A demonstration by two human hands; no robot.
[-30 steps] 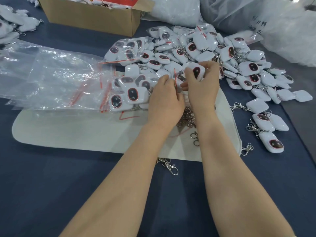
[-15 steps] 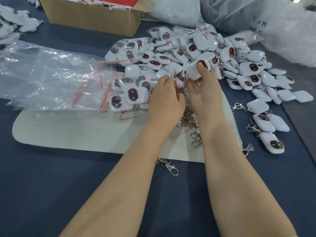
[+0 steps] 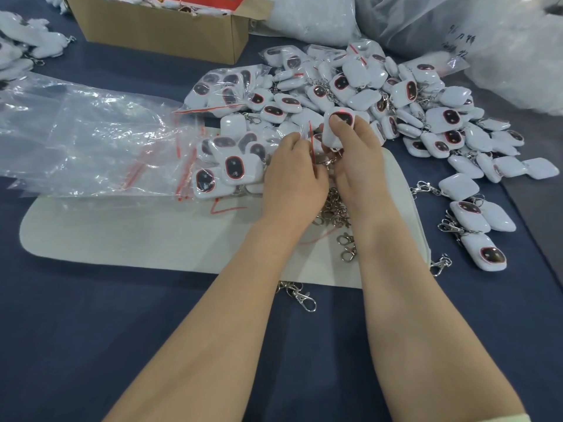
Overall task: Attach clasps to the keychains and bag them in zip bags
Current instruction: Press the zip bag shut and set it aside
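My right hand (image 3: pixel 356 166) grips a white keychain (image 3: pixel 336 129) with a dark red-rimmed oval face, fingertips over its top. A metal clasp (image 3: pixel 327 162) hangs below it between my hands. My left hand (image 3: pixel 292 175) pinches a small clear zip bag (image 3: pixel 307 138) with a red seal strip, held right beside the keychain. A heap of loose metal clasps (image 3: pixel 333 210) lies on the white felt mat (image 3: pixel 137 236) just under my wrists. Several white keychains (image 3: pixel 396 102) are piled behind my hands.
Empty clear zip bags (image 3: pixel 85 138) are stacked at the left. Bagged keychains (image 3: pixel 231 169) lie left of my left hand. A cardboard box (image 3: pixel 164 28) stands at the back, large plastic sacks (image 3: pixel 457 32) at the back right. Keychains with clasps (image 3: pixel 478 220) lie at the right.
My right hand lifted a keychain off the pile and drew it back toward the bag held in my left hand. The left hand stayed nearly still.
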